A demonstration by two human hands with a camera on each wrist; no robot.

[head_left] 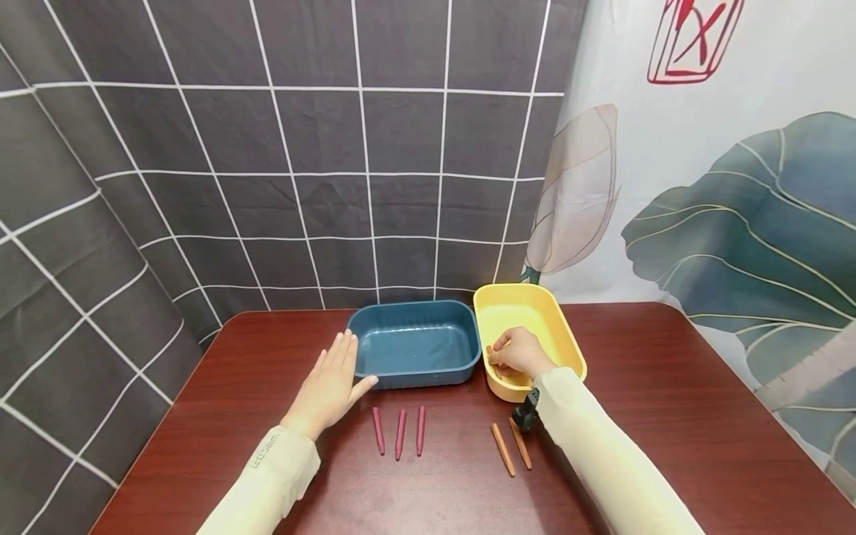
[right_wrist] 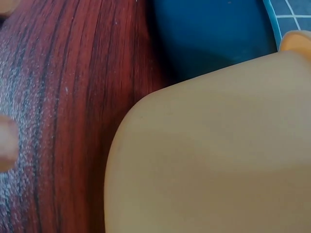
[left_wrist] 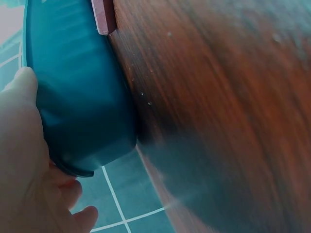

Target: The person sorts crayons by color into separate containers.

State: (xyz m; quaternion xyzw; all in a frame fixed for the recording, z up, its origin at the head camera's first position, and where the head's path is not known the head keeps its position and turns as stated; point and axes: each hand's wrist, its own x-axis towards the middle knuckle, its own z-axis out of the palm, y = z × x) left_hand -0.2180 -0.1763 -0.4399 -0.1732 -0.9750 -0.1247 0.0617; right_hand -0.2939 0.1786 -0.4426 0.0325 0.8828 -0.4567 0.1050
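Observation:
My left hand rests with straight fingers along the left end of a blue plastic bin. In the left wrist view its thumb lies at the rim of that bin. Over to the right, my right hand reaches down into a yellow bin and pinches an orange crayon, mostly hidden by the fingers, near the left wall. The right wrist view is largely filled by the yellow bin's outer wall, which hides that hand.
Three dark red crayons lie in a row before the blue bin. Two orange crayons lie on the brown table, close to the right wrist. Behind the bins hangs a grey gridded cloth.

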